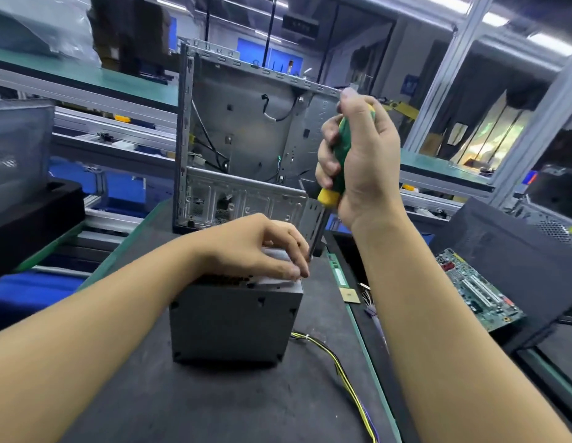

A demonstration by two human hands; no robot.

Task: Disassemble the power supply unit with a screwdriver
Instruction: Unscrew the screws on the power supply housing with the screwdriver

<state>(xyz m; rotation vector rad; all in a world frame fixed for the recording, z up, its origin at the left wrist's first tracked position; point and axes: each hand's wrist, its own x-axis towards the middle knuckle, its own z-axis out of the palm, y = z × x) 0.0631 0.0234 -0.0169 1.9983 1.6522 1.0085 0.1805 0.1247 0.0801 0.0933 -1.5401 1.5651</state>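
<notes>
The screwdriver [328,197], clamped in the right hand [367,167], should be kept upright while the power supply unit [233,324] is pressed by bent fingers of the left hand [252,247].

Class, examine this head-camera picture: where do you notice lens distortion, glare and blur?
In the head view the wide-angle lens makes the shelf post lean; the ceiling lights blow out to white glare; the left hand and screwdriver look slightly soft; the power supply unit is evenly lit.
</notes>
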